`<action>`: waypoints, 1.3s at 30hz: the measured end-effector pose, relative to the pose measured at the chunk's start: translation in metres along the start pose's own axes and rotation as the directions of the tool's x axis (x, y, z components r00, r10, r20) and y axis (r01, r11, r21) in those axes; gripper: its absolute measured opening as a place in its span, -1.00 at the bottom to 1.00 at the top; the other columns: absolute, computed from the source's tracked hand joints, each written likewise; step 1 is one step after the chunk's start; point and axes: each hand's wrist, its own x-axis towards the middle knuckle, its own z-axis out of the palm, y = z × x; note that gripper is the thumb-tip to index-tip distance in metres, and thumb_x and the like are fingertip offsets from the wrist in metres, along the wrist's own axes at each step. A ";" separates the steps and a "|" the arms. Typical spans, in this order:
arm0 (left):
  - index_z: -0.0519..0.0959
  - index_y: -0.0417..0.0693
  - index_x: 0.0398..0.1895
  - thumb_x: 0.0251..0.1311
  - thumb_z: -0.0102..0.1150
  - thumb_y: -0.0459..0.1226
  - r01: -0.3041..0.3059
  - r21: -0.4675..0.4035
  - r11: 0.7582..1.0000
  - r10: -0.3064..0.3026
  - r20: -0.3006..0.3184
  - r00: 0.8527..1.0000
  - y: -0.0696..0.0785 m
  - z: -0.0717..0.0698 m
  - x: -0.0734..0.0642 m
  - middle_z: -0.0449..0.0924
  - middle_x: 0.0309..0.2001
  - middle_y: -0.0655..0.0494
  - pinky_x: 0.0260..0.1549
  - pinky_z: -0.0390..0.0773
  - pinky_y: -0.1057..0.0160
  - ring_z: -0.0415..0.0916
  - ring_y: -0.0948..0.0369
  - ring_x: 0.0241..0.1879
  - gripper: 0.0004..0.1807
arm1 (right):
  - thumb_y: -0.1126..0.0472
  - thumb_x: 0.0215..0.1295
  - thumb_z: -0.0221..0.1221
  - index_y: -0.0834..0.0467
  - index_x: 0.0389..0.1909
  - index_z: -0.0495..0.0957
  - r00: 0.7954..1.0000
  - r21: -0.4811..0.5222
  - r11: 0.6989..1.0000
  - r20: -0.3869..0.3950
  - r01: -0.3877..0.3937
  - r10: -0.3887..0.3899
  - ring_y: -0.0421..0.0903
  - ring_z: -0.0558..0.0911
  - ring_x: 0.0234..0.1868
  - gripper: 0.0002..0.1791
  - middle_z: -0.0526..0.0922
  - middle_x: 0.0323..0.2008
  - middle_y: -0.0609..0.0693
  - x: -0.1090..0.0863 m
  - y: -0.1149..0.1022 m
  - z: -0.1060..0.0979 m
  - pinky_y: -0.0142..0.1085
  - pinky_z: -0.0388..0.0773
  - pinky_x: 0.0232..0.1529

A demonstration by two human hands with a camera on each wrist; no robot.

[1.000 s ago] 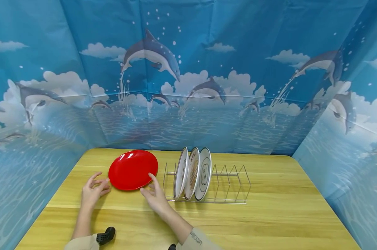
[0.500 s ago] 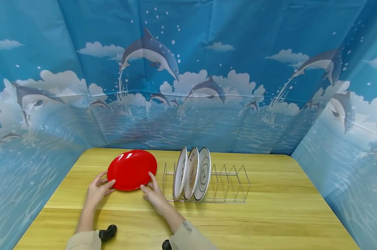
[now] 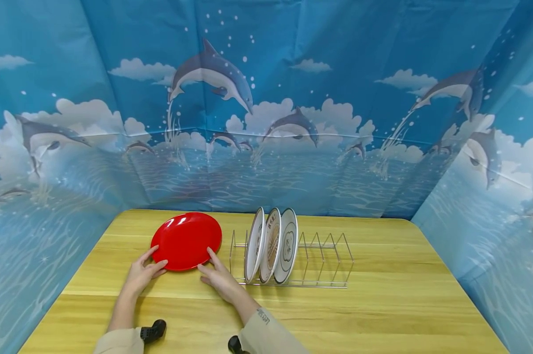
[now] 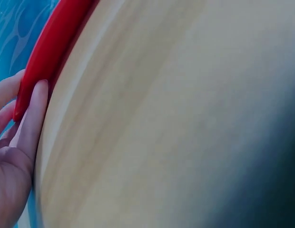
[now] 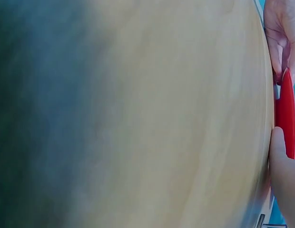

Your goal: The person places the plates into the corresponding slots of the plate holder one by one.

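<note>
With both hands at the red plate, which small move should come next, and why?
Probably lift the red plate slightly: the left hand and right hand touch its rim, and the rack has free slots right of the three standing plates.

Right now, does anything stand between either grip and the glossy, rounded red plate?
Nothing visible does: the left grip and right grip both touch the red plate directly, at its near edge.

Left hand [image 4: 14, 166] at the left edge, pinching a red plate [image 4: 54, 40] by its rim between thumb [image 4: 38, 104] and fingers [image 4: 5, 92]; blurred pale wooden tabletop [image 4: 138, 118] across the middle; blue patterned backdrop [image 4: 21, 35] upper left, dark blur [image 4: 283, 185] lower right
</note>
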 end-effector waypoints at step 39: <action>0.08 -0.03 0.39 0.12 0.17 -0.43 -0.282 -0.475 0.833 0.164 -0.276 0.947 0.062 0.067 -0.049 0.11 0.12 0.17 -0.31 0.60 0.35 0.63 0.27 -0.40 -0.23 | 0.33 0.33 -0.01 -0.19 0.34 -0.09 0.920 0.160 0.906 -0.074 0.392 -0.385 -0.01 0.38 0.17 -0.30 0.17 0.29 0.06 -0.011 -0.052 0.010 -0.15 0.38 0.15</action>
